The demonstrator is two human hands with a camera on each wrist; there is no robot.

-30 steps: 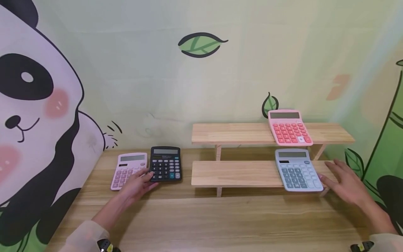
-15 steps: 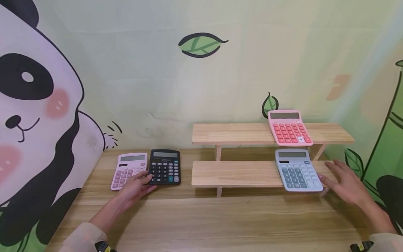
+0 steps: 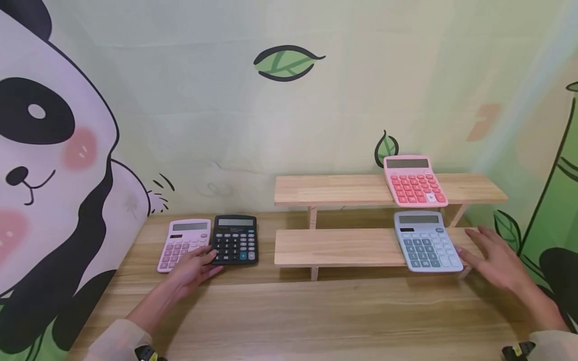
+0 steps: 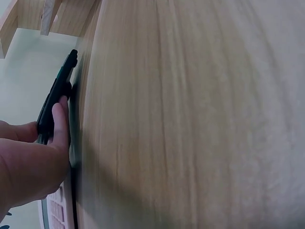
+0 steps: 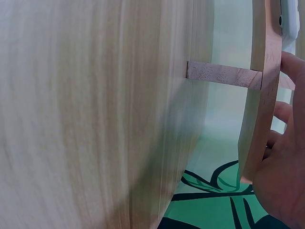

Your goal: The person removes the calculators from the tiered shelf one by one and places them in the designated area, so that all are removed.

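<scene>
Black calculator (image 3: 235,239), teal-accented keys (image 3: 244,255), left hand (image 3: 190,268) pinching it, right hand (image 3: 498,261) relaxed

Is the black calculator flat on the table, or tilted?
Tilted: the left hand has fingers under the black calculator, its near end raised. Whether the far end touches the table, I cannot tell.

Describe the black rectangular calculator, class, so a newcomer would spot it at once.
Find the two-tier pale wooden shelf, then look left of it, over the brown wooden tabletop. There the person's left hand pinches the black rectangular calculator. Its black colour sets it apart from the pale pink rectangular calculator beside it.
</scene>
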